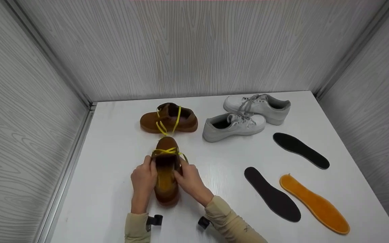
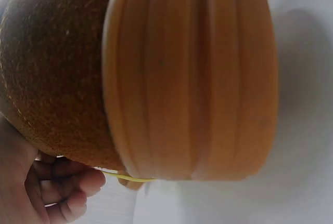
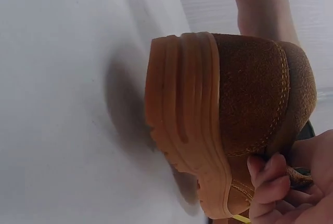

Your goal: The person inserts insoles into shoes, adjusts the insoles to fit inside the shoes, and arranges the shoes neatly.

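Both hands grip one brown shoe (image 1: 166, 199) with yellow laces, its toe pointing away and an orange-yellow insole (image 1: 165, 179) visible inside. My left hand (image 1: 144, 177) pinches the left side of the opening; my right hand (image 1: 189, 179) pinches the right side. In the left wrist view the tan sole (image 2: 192, 78) fills the middle, with curled fingers (image 2: 73, 182) at lower left. The right wrist view shows the shoe's heel (image 3: 250, 94) tilted above the white surface, the right hand (image 3: 296, 193) holding the collar edge.
Another brown shoe (image 1: 150, 122) lies behind. Two white shoes (image 1: 214, 131) stand to its right, touching. Farther right lie a black insole (image 1: 301, 150), a dark insole (image 1: 272, 194) and an orange insole (image 1: 316, 204). Wood-grain panels (image 1: 194, 47) enclose the white table (image 1: 113, 135).
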A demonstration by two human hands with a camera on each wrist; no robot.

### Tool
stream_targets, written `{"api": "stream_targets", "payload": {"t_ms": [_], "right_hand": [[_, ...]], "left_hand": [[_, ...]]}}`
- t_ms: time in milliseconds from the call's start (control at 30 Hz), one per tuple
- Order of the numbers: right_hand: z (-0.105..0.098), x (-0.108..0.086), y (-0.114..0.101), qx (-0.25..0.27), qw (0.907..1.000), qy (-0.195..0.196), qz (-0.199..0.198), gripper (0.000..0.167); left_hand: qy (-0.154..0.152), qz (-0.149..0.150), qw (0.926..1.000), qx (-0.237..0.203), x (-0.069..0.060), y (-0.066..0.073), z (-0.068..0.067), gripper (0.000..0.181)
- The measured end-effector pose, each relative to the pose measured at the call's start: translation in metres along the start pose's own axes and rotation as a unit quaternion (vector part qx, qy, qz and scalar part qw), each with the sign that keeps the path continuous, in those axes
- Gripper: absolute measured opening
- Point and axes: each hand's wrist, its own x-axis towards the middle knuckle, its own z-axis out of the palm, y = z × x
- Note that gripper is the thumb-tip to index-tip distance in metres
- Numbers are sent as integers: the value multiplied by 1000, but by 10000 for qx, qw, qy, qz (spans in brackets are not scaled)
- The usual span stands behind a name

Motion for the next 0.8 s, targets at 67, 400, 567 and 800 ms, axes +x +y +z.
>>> {"api": "stream_targets", "payload": {"t_ms": [67,400,567,800], "right_hand": [[5,2,-1,-33,10000,-64,-8,42],[22,13,3,-274,9987,-249,-363,43],[23,16,8,-273,9983,-338,-398,41],[27,15,7,-174,9983,-442,-331,33]], "left_hand": [[27,38,10000,32,1,-7,0,15],[216,246,9994,82,7,-27,4,15],[144,364,9992,-95,8,-31,7,16],[76,529,9985,-152,12,-36,7,15]]}}
